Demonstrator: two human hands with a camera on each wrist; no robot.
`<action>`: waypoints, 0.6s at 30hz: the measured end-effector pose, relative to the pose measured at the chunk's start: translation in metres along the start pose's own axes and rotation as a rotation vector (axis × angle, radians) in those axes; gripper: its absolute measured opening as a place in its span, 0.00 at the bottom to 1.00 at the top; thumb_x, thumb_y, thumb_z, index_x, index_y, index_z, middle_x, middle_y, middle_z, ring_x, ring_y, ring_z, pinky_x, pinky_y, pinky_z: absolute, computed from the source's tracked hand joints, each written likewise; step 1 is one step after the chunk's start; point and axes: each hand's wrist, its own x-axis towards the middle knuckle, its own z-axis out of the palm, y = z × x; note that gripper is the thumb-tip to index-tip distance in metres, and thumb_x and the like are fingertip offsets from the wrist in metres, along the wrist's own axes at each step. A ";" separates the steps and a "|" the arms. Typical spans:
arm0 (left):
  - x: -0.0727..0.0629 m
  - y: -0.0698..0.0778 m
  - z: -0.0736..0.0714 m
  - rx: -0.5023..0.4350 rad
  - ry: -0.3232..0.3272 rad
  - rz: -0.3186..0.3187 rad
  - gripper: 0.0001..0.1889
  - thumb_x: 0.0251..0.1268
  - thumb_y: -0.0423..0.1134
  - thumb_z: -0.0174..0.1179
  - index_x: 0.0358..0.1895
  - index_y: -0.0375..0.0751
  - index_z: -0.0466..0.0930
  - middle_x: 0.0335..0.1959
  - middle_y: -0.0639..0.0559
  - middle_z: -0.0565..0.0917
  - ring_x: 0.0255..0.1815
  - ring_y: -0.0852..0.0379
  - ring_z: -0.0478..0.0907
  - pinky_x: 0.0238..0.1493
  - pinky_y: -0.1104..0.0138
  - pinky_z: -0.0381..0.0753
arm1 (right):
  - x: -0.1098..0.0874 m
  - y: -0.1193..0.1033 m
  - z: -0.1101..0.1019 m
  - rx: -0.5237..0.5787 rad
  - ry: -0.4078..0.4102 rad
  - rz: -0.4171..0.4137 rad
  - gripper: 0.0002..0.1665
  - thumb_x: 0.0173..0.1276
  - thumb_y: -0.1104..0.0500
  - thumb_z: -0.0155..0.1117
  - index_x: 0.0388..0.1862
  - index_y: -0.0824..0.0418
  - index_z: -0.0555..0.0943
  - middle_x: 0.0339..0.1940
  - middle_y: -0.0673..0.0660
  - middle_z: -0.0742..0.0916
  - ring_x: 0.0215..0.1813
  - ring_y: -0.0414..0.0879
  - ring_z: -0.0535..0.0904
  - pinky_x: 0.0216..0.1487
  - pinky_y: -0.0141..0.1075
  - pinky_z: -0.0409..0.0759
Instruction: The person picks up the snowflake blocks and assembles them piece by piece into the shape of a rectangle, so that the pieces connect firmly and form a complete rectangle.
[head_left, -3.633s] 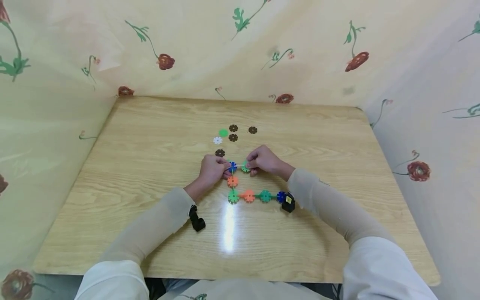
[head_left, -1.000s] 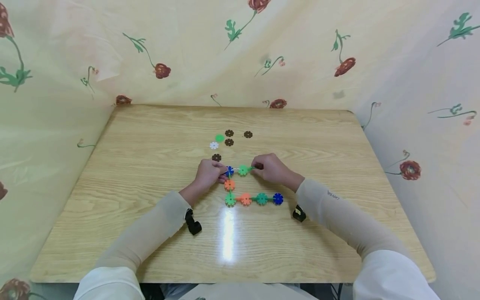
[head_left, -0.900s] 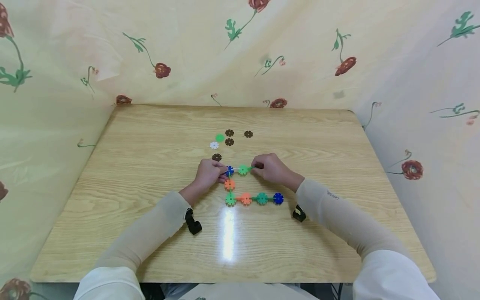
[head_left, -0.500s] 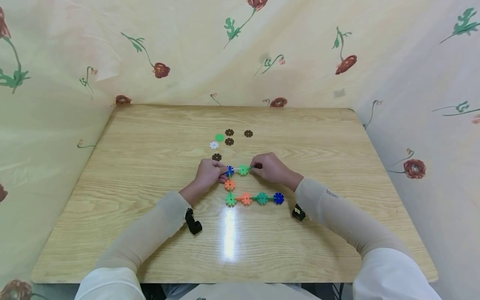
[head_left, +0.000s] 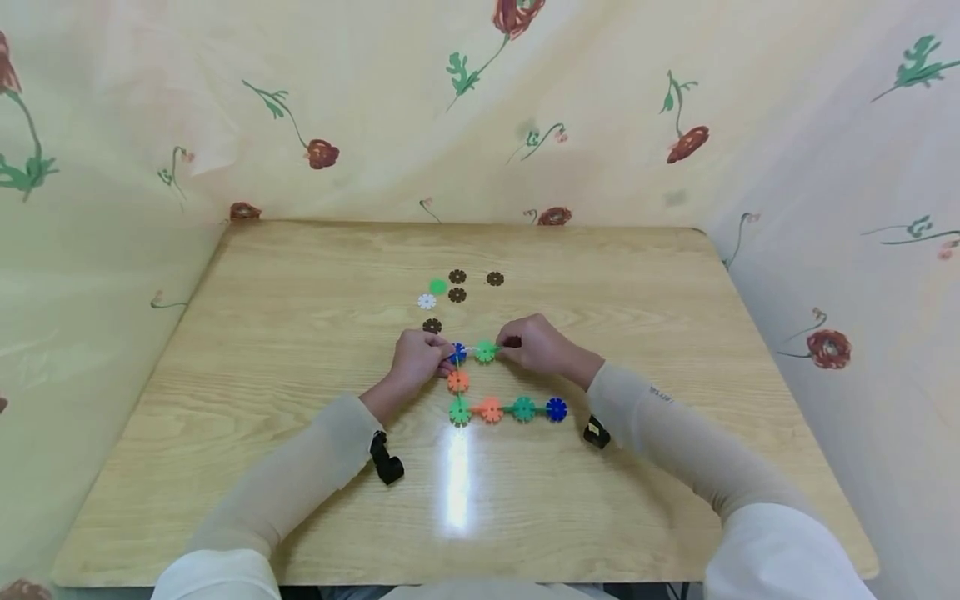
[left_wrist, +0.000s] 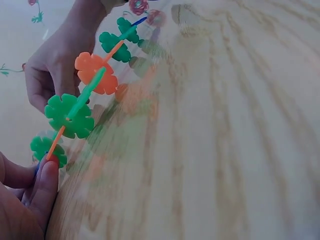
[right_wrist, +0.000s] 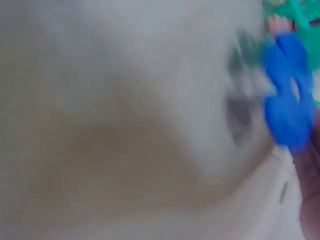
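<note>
A chain of slotted plastic snowflake discs lies on the table, with flat discs linked by others standing on edge. At its upper left corner my left hand (head_left: 418,358) pinches the blue disc (head_left: 458,353). To the right of the upper green disc (head_left: 486,352), my right hand (head_left: 542,346) pinches a piece mostly hidden by the fingers, its thin green edge showing beside that disc. Below are an orange disc (head_left: 458,382), a corner green disc (head_left: 460,412) and a row ending in a dark blue disc (head_left: 556,409). This end disc (right_wrist: 287,92) looms blurred in the right wrist view.
Beyond the hands lie loose brown discs (head_left: 457,277), a white disc (head_left: 427,302) and a plain bright green disc (head_left: 438,287). One brown disc (head_left: 432,326) sits close to the left hand. Flower-printed cloth (head_left: 360,108) borders the wooden table (head_left: 300,292).
My right hand has shifted right, from holding the upper green disc to pinching the piece beside it. My left hand keeps its grip on the blue disc. Lately the hands hardly move.
</note>
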 end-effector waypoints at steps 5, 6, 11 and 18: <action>0.000 -0.002 -0.004 -0.028 -0.009 0.001 0.07 0.68 0.26 0.62 0.43 0.24 0.85 0.34 0.36 0.87 0.21 0.56 0.84 0.29 0.65 0.89 | 0.026 0.014 -0.024 0.101 -0.103 0.162 0.07 0.69 0.61 0.69 0.45 0.59 0.86 0.38 0.52 0.88 0.40 0.46 0.83 0.44 0.40 0.86; 0.000 -0.003 -0.005 -0.033 -0.007 -0.004 0.07 0.68 0.25 0.62 0.43 0.24 0.85 0.34 0.36 0.87 0.21 0.56 0.84 0.28 0.65 0.89 | 0.033 0.018 -0.027 0.090 -0.084 0.184 0.10 0.70 0.62 0.66 0.48 0.61 0.85 0.39 0.54 0.88 0.40 0.47 0.83 0.43 0.40 0.86; -0.001 -0.005 -0.006 -0.045 -0.021 -0.020 0.06 0.69 0.26 0.62 0.42 0.24 0.85 0.34 0.36 0.87 0.21 0.57 0.83 0.28 0.66 0.89 | 0.070 0.036 -0.031 -0.108 -0.010 0.290 0.27 0.76 0.64 0.54 0.73 0.65 0.70 0.45 0.64 0.84 0.38 0.51 0.79 0.44 0.43 0.83; 0.000 -0.003 -0.008 -0.043 -0.038 0.006 0.06 0.69 0.26 0.61 0.41 0.23 0.85 0.34 0.37 0.87 0.21 0.56 0.84 0.29 0.65 0.89 | 0.086 0.041 -0.035 -0.174 0.024 0.378 0.19 0.75 0.61 0.61 0.61 0.68 0.76 0.52 0.67 0.81 0.49 0.58 0.78 0.53 0.51 0.80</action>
